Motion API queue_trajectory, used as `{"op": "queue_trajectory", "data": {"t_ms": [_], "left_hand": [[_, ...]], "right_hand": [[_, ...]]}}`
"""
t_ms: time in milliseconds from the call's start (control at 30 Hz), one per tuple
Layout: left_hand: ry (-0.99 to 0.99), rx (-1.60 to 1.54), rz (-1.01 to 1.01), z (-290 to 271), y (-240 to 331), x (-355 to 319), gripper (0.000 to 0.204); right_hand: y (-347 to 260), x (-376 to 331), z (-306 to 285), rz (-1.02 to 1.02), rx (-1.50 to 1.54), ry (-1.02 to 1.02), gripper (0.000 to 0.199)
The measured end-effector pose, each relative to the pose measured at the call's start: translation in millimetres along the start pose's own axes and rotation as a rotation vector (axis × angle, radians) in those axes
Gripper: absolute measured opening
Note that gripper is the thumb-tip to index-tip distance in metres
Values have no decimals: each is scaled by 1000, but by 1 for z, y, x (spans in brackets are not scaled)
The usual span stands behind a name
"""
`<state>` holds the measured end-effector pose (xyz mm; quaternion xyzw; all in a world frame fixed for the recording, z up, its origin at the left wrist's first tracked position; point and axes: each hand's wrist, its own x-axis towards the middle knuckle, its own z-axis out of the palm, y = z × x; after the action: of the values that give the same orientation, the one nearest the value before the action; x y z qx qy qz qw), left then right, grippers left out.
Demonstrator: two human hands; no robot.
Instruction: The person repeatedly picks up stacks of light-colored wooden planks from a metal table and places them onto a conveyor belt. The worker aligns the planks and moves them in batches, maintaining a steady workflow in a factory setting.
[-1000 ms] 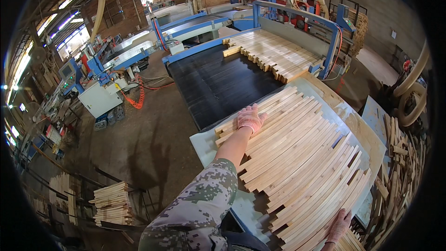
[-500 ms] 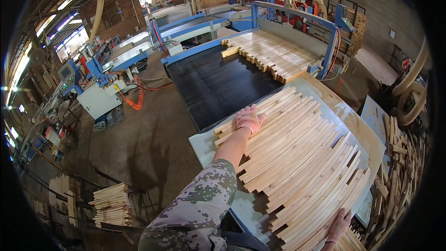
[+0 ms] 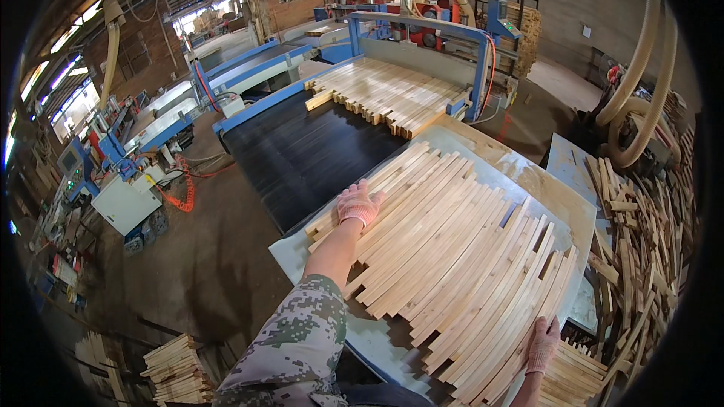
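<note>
Pale wooden strips (image 3: 445, 234) lie side by side in a wide layer on a grey metal table (image 3: 290, 252), their ends uneven. My left hand (image 3: 360, 204), in a pinkish knit glove, rests with fingers spread on the strips at the layer's left edge. At the opposite edge, near the lower right, my gloved right hand (image 3: 543, 345) lies against the outermost strip with its fingers stretched along it. Beyond the table is a black conveyor belt (image 3: 309, 158), and a second layer of strips (image 3: 392, 90) lies on it near a blue machine frame (image 3: 422, 24).
Loose wooden offcuts (image 3: 641, 271) are heaped at the right. More strips are stacked low (image 3: 569, 377) by my right hand and at the lower left (image 3: 179, 369). A white control cabinet (image 3: 124, 203) with a coiled red hose (image 3: 183, 192) stands on the left.
The whole view has shifted, so the table, belt and machines sit farther left. Both hands keep about the same places on the strips' two edges.
</note>
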<state>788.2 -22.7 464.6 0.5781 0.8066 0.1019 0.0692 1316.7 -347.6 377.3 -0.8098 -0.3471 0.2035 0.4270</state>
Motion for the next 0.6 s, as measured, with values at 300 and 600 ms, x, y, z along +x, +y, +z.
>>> {"op": "queue_trajectory", "data": {"t_ms": [300,600], "left_hand": [[-36,11,4,-4,-1,0,82],[21,-1,64,1,-10,2,80]], "right_hand": [[6,2,5,5,-38,56,68],[11,6,4,-8,-77,23,70]]}}
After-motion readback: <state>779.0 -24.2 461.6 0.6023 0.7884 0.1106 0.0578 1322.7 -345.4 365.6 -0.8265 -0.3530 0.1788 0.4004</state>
